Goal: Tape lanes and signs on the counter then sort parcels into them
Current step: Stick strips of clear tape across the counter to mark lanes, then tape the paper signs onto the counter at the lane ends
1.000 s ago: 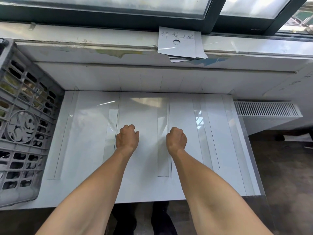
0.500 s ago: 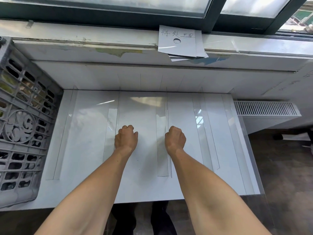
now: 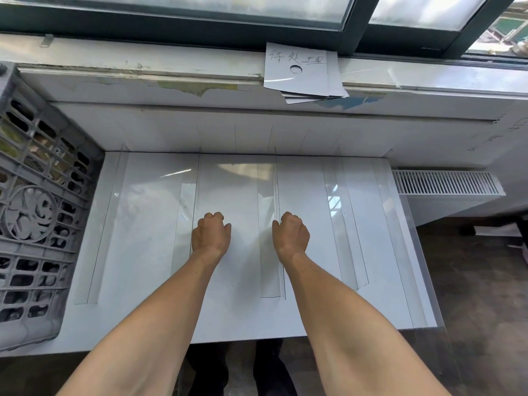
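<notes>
The white counter [image 3: 154, 230] carries several long strips of clear tape [image 3: 267, 247] running front to back, which mark off lanes. My left hand [image 3: 211, 232] rests as a closed fist on the counter, just right of one tape strip. My right hand [image 3: 291, 234] is also a closed fist, sitting on the neighbouring strip's right edge. Neither fist visibly holds anything. A small stack of white paper signs [image 3: 303, 72] with handwritten characters lies on the window sill, behind and above the counter.
A grey plastic crate [image 3: 34, 212] with parcels inside stands tilted against the counter's left side. A white radiator grille [image 3: 445, 182] sits at the right, below counter level. A dark floor lies beyond the counter's front and right edges. The window frame spans the top.
Both fists stay in nearly the same place on the counter. The view has shifted slightly; nothing was picked up or released.
</notes>
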